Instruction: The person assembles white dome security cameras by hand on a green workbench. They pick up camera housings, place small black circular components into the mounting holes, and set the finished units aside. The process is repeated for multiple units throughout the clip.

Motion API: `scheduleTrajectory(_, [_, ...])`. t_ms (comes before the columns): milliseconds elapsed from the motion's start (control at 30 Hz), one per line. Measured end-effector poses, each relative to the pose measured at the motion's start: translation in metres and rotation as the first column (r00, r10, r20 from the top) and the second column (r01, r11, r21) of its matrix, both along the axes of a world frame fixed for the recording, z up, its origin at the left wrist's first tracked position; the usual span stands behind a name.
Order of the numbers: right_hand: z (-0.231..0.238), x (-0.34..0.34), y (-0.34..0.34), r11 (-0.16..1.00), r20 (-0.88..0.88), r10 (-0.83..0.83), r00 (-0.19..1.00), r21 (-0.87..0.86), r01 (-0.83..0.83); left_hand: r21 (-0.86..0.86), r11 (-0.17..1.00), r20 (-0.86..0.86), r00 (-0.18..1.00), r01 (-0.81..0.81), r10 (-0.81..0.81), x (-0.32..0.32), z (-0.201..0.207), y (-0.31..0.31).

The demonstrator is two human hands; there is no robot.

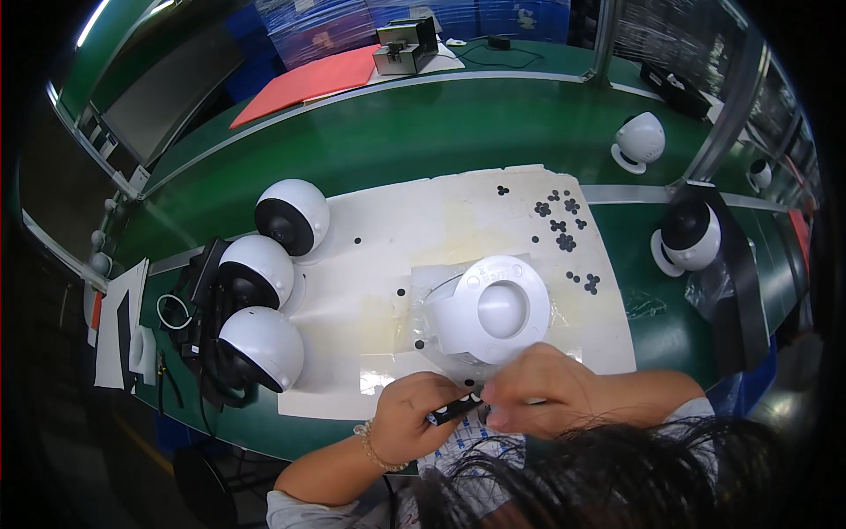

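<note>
My left hand (416,413) is closed on a short black strip with white spots (455,408), close to my body at the board's near edge. Against the strip's right end, the fingers of my right hand (539,388) are pinched together; whatever they hold is too small or hidden to name. Just beyond both hands, a white round-based device (449,319) lies with its ring-shaped base (539,309) facing up, on a clear plastic bag (421,280). Small black round pads (401,292) dot the white board (352,328) to its left.
Three white-and-black ball-shaped devices (295,207) stand at the left beside black cables (211,339). Clusters of black pads (567,241) lie at the board's far right. Similar devices (692,236) stand further right. A metal box (405,48) sits on the back ledge by a red sheet (308,85).
</note>
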State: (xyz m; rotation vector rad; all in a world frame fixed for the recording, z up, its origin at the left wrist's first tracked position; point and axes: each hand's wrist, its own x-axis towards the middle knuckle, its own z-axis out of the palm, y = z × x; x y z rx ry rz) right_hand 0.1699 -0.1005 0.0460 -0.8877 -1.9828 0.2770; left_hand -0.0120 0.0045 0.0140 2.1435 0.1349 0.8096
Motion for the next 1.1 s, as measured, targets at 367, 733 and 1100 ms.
scheduleTrajectory(367, [-0.010,-0.013,0.005,0.943,-0.240,-0.197,0.951,0.220,0.251,0.045,0.999,0.021,1.000,-0.021,0.020,0.002,-0.002,0.000])
scheduleTrajectory(733, [-0.005,0.016,-0.006,0.989,-0.028,-0.132,0.991,0.058,0.134,0.280,0.924,0.104,0.965,-0.260,0.240,0.003,0.000,-0.006])
scheduleTrajectory(1100, [0.010,0.048,0.019,0.923,-0.413,-0.328,0.850,-0.330,0.196,0.480,0.863,-0.028,0.981,-0.156,0.193,-0.001,-0.003,-0.006])
